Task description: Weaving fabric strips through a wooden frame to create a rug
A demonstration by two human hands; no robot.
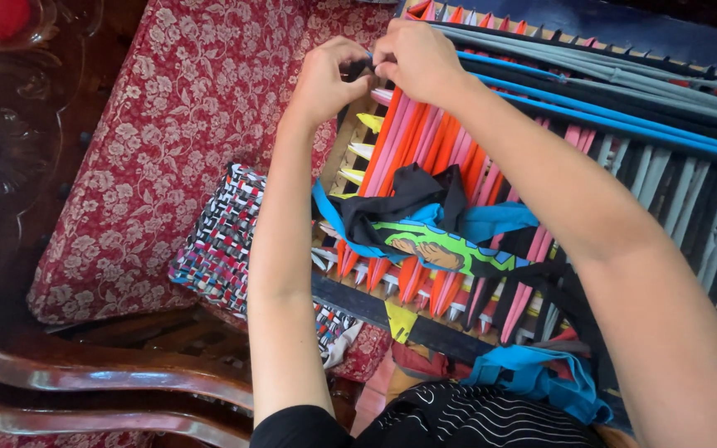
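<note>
Hands: left hand [325, 81] and right hand [412, 58] pinched on a black fabric strip [357, 70].
Frame: wooden peg loom [350, 137] strung with coloured strips [425, 158].
Nearby: woven mat [217, 241] laid on red floral cushion [159, 141].

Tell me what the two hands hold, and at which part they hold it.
Both the left hand and the right hand pinch the end of a dark fabric strip at the far corner of the loom frame.

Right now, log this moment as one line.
left hand: pinching black strip at loom edge | right hand: pinching same strip | loom: strung with orange, pink strips | woven mat: beside loom
</note>
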